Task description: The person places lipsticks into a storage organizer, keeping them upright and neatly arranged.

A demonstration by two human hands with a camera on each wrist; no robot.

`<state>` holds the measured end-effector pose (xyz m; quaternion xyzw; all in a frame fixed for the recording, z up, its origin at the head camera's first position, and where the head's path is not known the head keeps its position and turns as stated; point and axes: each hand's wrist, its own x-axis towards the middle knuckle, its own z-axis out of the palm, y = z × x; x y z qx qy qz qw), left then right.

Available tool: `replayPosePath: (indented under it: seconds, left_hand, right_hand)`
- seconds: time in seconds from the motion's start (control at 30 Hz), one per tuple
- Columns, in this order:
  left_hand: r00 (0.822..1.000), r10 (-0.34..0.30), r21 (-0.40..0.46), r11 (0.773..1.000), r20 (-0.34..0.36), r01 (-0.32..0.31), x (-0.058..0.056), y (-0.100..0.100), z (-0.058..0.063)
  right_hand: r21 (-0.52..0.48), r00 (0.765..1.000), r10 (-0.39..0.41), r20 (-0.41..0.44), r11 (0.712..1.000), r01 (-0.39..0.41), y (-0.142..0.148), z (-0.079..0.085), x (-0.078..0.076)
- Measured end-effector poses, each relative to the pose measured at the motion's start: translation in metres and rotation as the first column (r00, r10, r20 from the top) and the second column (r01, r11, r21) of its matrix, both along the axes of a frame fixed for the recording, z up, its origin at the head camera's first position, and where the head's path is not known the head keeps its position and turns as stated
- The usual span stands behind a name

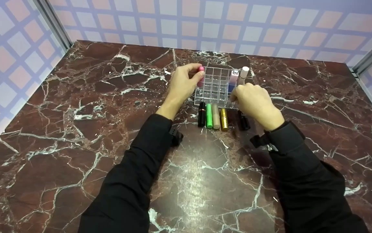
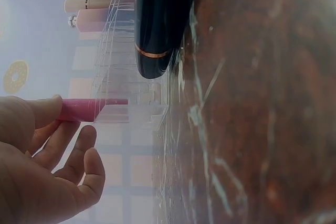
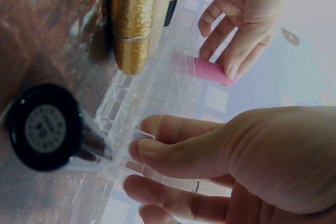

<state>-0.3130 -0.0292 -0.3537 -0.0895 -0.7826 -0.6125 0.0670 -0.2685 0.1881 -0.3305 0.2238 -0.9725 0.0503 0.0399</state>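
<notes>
My left hand (image 1: 185,81) pinches a pink lipstick tube (image 2: 79,109) between thumb and fingers. The tube's lower end is inside a left-side compartment of the clear organizer (image 1: 212,103). At the organizer's right front corner is my right hand (image 1: 254,101), its thumb and fingertips gripping the clear wall in the right wrist view. Two tubes stand upright in the right-hand compartments: a pink and blue one (image 1: 234,77) with a jewelled top, and a white-capped one (image 1: 245,72).
In front of the organizer a row holds a black tube (image 1: 202,115), a green tube (image 1: 209,116), a beige tube (image 1: 216,117) and a gold tube (image 1: 224,119). A black-capped clear tube (image 3: 47,128) is by my right wrist. Patterned panels (image 1: 186,26) border the marbled table (image 1: 114,97).
</notes>
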Motion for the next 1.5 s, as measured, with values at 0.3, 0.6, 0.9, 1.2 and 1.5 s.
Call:
replayPosePath:
  seconds: [0.3, 0.6, 0.9, 1.2, 1.5]
  left_hand:
    - [0.998, 0.069, -0.095, 0.993, -0.004, -0.069, 0.0002, 0.0011, 0.0006]
    - [0.997, 0.082, -0.158, 0.984, -0.012, -0.083, 0.0013, -0.0009, 0.0008]
    - [0.997, 0.068, -0.135, 0.988, -0.027, -0.071, 0.0008, 0.0005, 0.0001]
    - [0.996, 0.085, -0.169, 0.982, -0.005, -0.085, 0.0005, 0.0003, 0.0005]
    - [0.995, 0.100, -0.201, 0.974, -0.019, -0.102, -0.0005, -0.0004, -0.0008]
  right_hand:
    - [0.013, 1.000, 0.003, 0.001, 1.000, -0.003, -0.0004, 0.0013, 0.0013]
    - [0.006, 0.999, 0.022, -0.028, 1.000, -0.022, -0.0001, 0.0014, 0.0025]
    - [-0.005, 0.999, 0.022, -0.024, 1.000, -0.022, -0.0004, 0.0012, 0.0018]
    - [0.001, 1.000, 0.020, -0.015, 1.000, -0.020, -0.0009, 0.0017, 0.0017]
    - [-0.001, 0.999, 0.020, -0.026, 1.000, -0.020, -0.0002, 0.0012, 0.0020]
